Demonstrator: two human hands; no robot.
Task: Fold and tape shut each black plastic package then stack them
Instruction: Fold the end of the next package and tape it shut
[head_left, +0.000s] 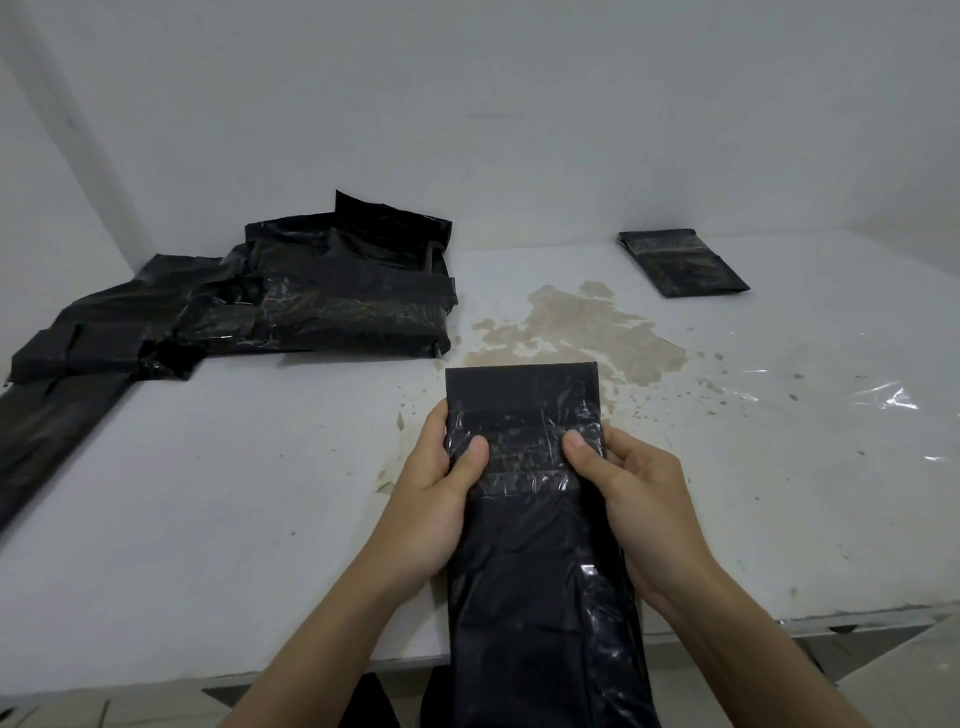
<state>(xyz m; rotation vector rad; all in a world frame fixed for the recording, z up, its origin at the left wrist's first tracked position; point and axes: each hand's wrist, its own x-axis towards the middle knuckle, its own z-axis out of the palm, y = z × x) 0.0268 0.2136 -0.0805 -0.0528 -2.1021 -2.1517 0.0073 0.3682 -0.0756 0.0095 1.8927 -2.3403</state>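
Left hand (434, 499), right hand (631, 499): each grip pinches black package (524, 415) between them, thumbs on top.

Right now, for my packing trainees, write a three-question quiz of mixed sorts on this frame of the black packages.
1. True or false: both hands grip the black package with thumbs on its upper face.
2. Multiple choice: where does the single folded package lie? A) far right of the table; B) on the pile at the left; C) on the floor.
3. Fill in: the brownish stain lies between the pile and the ____ package.

Key
1. True: left hand and right hand hold it at either side.
2. A.
3. Single folded.
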